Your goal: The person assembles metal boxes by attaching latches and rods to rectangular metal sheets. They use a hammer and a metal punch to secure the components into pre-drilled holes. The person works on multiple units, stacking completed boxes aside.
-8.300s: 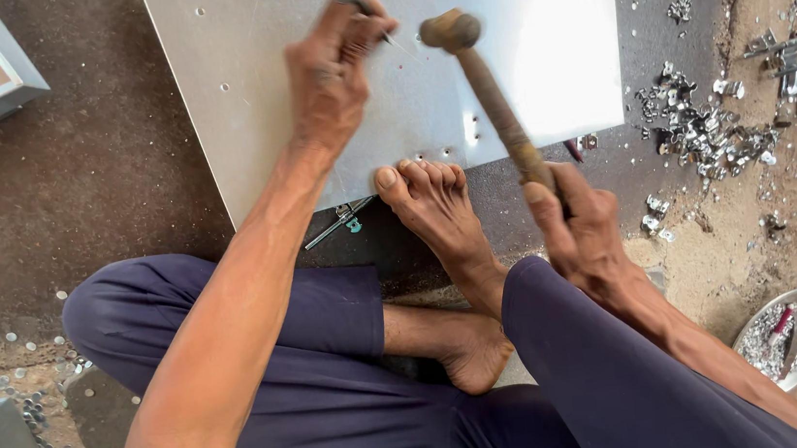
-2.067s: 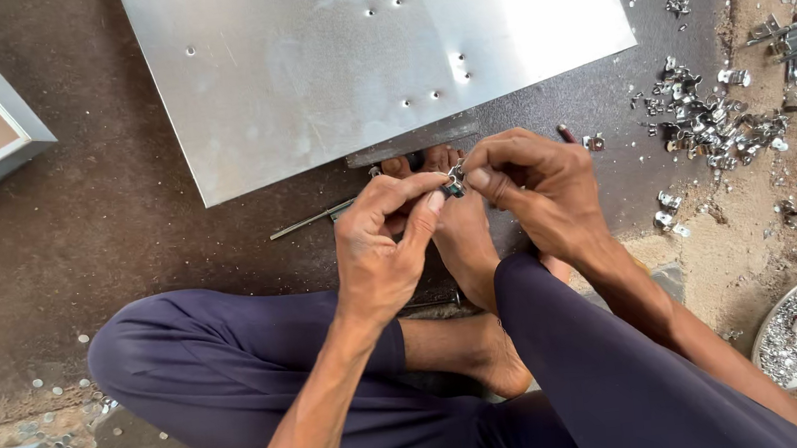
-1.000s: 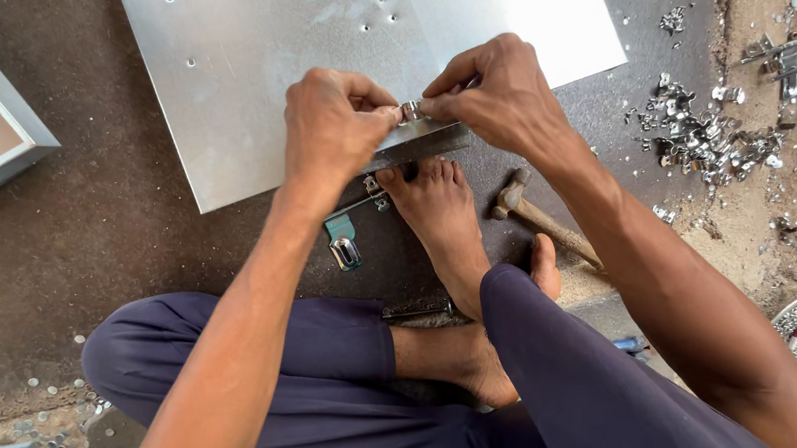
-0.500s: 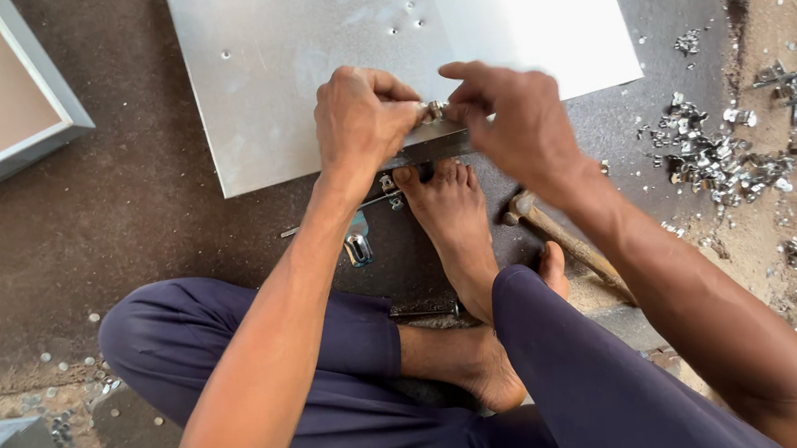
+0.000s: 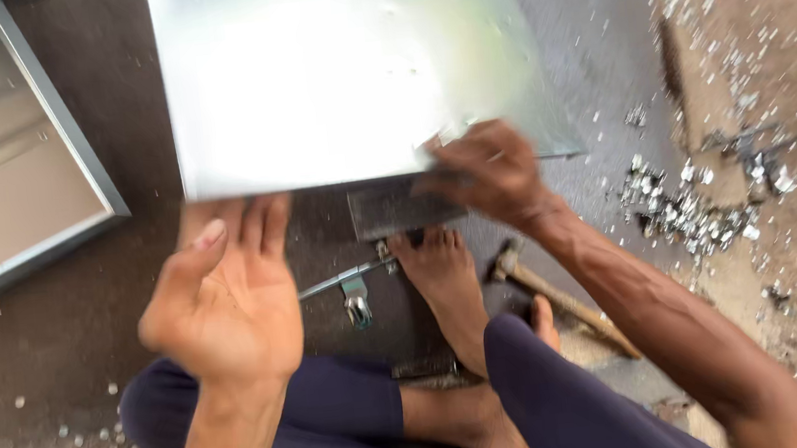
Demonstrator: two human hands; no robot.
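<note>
The metal sheet (image 5: 345, 73) lies on the floor (image 5: 48, 326) in front of the seated person, its near edge raised over a dark block (image 5: 402, 206). The right hand (image 5: 486, 172) grips that near edge, fingers curled over it. The left hand (image 5: 229, 289) is open, palm up, fingers spread, fingertips under the sheet's edge. A hammer (image 5: 551, 292) lies by the foot (image 5: 443, 278). A tray (image 5: 15, 183) at left looks empty. Metal scraps (image 5: 689, 211) lie at right.
</note>
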